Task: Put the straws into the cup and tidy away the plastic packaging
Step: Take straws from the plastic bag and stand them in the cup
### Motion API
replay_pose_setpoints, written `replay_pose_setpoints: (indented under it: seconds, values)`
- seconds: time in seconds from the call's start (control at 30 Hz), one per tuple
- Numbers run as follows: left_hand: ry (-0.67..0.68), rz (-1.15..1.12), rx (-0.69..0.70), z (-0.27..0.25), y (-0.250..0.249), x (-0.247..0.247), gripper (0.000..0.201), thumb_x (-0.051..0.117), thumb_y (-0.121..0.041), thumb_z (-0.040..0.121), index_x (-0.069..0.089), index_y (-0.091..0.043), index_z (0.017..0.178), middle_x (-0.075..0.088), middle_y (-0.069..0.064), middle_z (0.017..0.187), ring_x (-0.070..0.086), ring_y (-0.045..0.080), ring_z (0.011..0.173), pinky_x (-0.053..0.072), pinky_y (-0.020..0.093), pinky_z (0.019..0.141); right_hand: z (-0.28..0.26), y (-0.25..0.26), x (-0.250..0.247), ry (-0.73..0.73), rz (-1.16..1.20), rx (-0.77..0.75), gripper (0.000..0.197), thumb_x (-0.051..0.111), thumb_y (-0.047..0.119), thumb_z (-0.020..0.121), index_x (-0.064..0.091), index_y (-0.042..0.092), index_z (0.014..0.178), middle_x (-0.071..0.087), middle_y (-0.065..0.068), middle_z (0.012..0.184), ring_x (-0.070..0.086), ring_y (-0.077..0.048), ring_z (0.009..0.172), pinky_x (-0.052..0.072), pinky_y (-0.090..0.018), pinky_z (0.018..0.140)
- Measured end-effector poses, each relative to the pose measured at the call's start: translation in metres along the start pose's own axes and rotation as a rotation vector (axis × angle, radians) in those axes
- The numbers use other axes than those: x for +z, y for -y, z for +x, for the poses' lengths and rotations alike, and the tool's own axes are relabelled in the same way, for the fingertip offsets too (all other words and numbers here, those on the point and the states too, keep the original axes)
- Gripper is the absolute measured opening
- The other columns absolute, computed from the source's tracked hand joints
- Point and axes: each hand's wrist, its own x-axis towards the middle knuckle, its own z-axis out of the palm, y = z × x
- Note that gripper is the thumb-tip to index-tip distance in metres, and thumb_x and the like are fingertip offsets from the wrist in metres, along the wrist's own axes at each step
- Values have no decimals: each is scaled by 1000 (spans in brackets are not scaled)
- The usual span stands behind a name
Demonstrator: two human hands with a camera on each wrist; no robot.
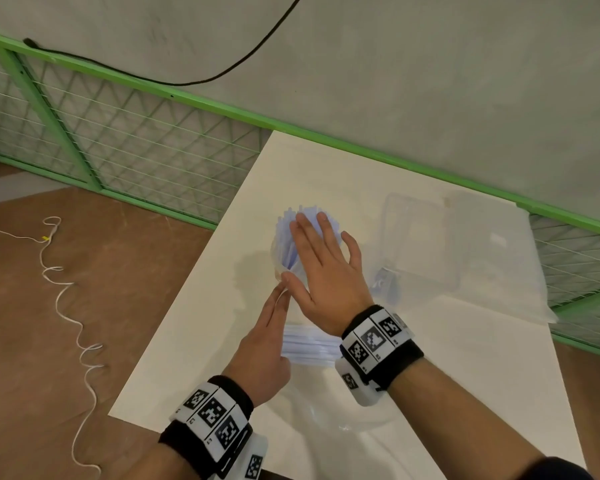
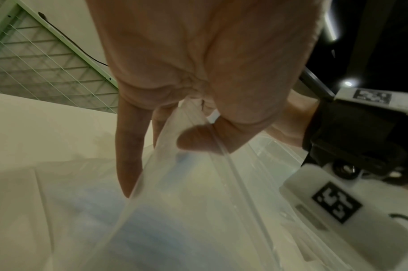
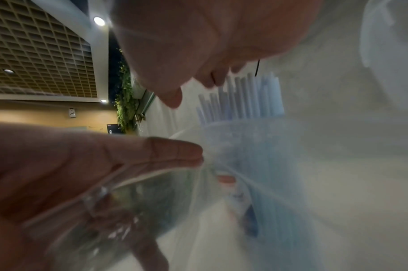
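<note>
Straws [image 1: 300, 230] stand in the cup [image 1: 280, 261] on the white worktop [image 1: 465, 358], tips poking up past the rim. The right hand [image 1: 323, 268] lies flat over them, fingers straight, palm against the tops, with its thumb down by the cup's near side. It seems to be patting them in so they stay put.

The left hand [image 1: 264, 341] reaches up to the cup from below. The left wrist view shows its thumb and fingers pinching a fold of thin clear plastic, which looks like the bag [image 2: 198, 201] the straws came in. The two hands are close together, almost touching by the cup.

More straws, a second bunch [image 1: 312, 344], lie flat on the worktop, partly hidden under both wrists. I think they are still inside the bag, but the plastic is so clear that it is hard to be sure. A clear box [image 1: 420, 237] sits well off to the right.

So the job is partway done. The step now is settling one lot of straws into the cup. Next, the bunch on the worktop has to go in too. That calls for holding the cup steady so it does not tip, then sliding the straws in end first. After that, the bag needs to be put away.
</note>
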Motion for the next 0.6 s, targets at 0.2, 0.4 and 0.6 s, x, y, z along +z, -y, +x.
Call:
replay_pose_setpoints:
  seconds: [0.2, 0.4, 0.6]
  values:
    - [3, 7, 35, 1, -1, 2, 107, 48, 10, 75, -4, -40, 153, -15, -34, 156, 44, 11, 131, 49, 24, 93, -19, 6, -24, -299, 169, -127, 34, 46, 18, 91, 62, 18, 121, 59, 0, 132, 50, -21, 127, 32, -43, 99]
    - [23, 3, 65, 3, 2, 8, 108, 49, 11, 74, -6, -39, 152, -16, -37, 153, 12, -15, 134, 32, 10, 98, -89, 21, 17, 247, 269, -64, 30, 38, 16, 81, 66, 17, 90, 65, -2, 86, 63, -26, 77, 47, -34, 59]
    - [47, 32, 51, 6, -8, 15, 105, 47, 11, 74, -3, -33, 156, -14, -31, 158, 20, -6, 140, 42, 25, 104, -107, -6, 78, 530, 6, 140, 61, 48, 8, 90, 29, 13, 148, 33, -8, 149, 43, -33, 125, 42, -44, 97]
